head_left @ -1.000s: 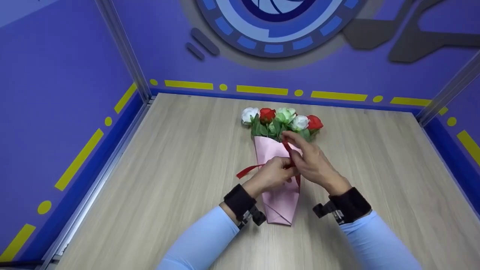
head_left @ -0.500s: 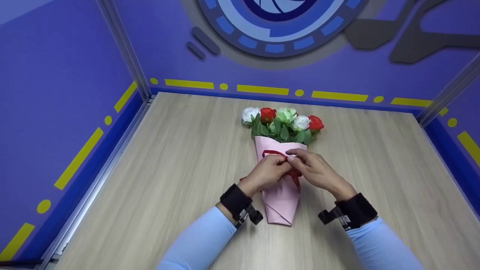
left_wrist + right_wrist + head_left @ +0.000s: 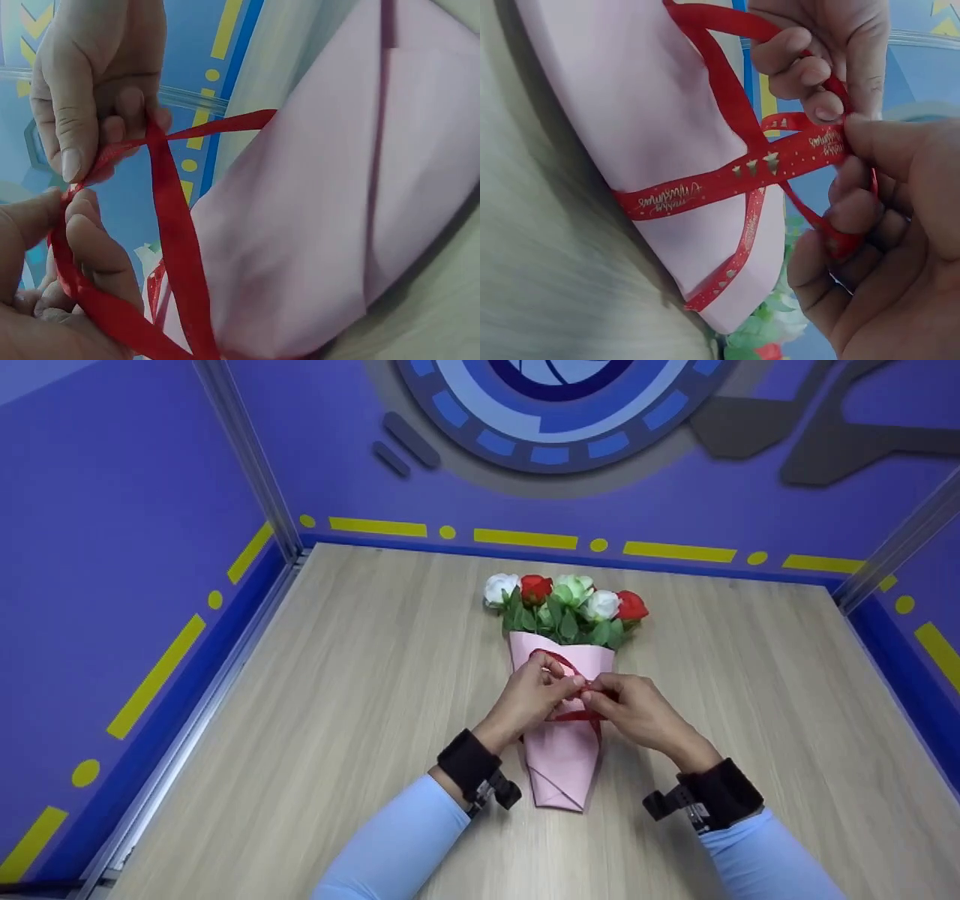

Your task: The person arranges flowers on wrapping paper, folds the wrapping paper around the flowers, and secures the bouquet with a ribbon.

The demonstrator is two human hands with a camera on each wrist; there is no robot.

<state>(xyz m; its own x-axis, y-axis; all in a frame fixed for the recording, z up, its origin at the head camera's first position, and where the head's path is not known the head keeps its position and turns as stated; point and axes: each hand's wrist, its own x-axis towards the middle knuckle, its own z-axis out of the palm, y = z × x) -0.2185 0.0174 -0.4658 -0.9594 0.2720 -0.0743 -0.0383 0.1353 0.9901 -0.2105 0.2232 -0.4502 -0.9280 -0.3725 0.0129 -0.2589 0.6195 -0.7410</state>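
Note:
A bouquet in pink wrapping paper (image 3: 562, 765) lies at the middle of the table, its red, white and pale green flowers (image 3: 572, 591) pointing away from me. Around the wrap runs a red ribbon (image 3: 682, 196), printed with gold trees and "Merry Christmas" lettering. Over the paper, my left hand (image 3: 529, 694) pinches the ribbon between thumb and fingers. My right hand (image 3: 637, 712) meets it fingertip to fingertip, gripping another part of the ribbon. In the left wrist view, a ribbon loop (image 3: 176, 232) stands off the paper between the hands. The fingers partly hide where the strands cross.
The wooden table (image 3: 360, 675) extends on both sides of the bouquet. A blue-purple wall (image 3: 450, 495) with yellow marks stands behind it, and another side panel (image 3: 135, 585) is at the left. Metal posts (image 3: 251, 450) mark the corners.
My right hand has come down from near the flowers to meet the left. A ribbon end that stuck out leftward has been drawn in, and a loop has formed above my left hand.

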